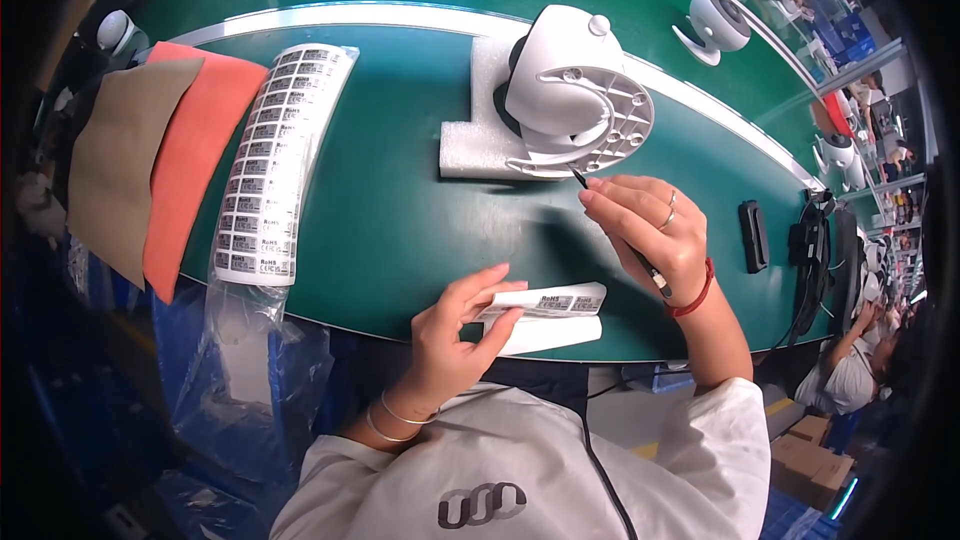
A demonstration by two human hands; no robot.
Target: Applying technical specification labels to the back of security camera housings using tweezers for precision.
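Note:
Near the table's front edge, my left hand (452, 325) is closed on a sheet of labels (560, 302), thumb on its near side. The sheet is bent over, with a few printed grey labels on its upper part and a white part below. My right hand (655, 230) pinches a slim black pen-like tool (655, 276); its dark tip points up and left, near the rim of a white camera-like device (560, 90). That device lies tipped over, its ribbed oval base showing, on a white foam block (462, 150). Whether the tip touches the base, I cannot tell.
A large label sheet (275, 165) lies at left, beside orange (195, 150) and brown (125, 165) sheets. Clear plastic (250, 380) hangs off the edge there. Another white device (715, 22) stands beyond the white rail. At right are a black object (754, 236) and cables (812, 250).

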